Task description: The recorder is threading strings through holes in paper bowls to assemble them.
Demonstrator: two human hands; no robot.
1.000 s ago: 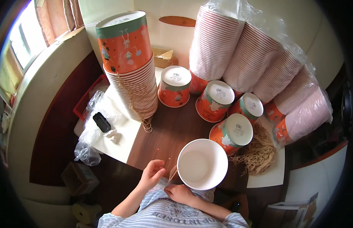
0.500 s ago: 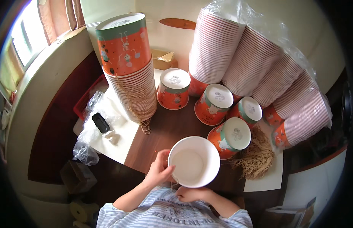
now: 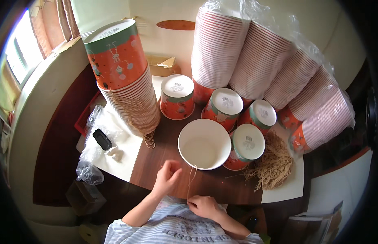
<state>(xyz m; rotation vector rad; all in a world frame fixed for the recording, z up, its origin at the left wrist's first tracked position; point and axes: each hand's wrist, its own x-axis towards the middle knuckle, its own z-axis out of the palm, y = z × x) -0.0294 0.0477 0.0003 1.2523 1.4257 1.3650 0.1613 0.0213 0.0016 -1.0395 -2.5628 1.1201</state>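
An open paper bucket (image 3: 204, 143) with a white inside stands upright on the dark wooden table (image 3: 156, 158), touching a lidded orange bucket (image 3: 246, 145). A thin tan string (image 3: 192, 179) runs from the open bucket's near rim down to my right hand (image 3: 203, 206), which pinches its lower end close to my body. My left hand (image 3: 166, 179) hovers over the table just left of the string, fingers loosely curled and apart, holding nothing I can see.
Three more lidded buckets (image 3: 177, 96) stand behind. A tall nested bucket stack (image 3: 128, 87) tied with string rises at left. Plastic-wrapped stacks (image 3: 274, 69) lean at back right. A pile of tan string (image 3: 272, 164) lies at right; a black object (image 3: 102, 139) sits on plastic at left.
The open bucket went from my hands near my body onto the table beside the lidded bucket. My left hand let go of it; my right hand now pinches the string.
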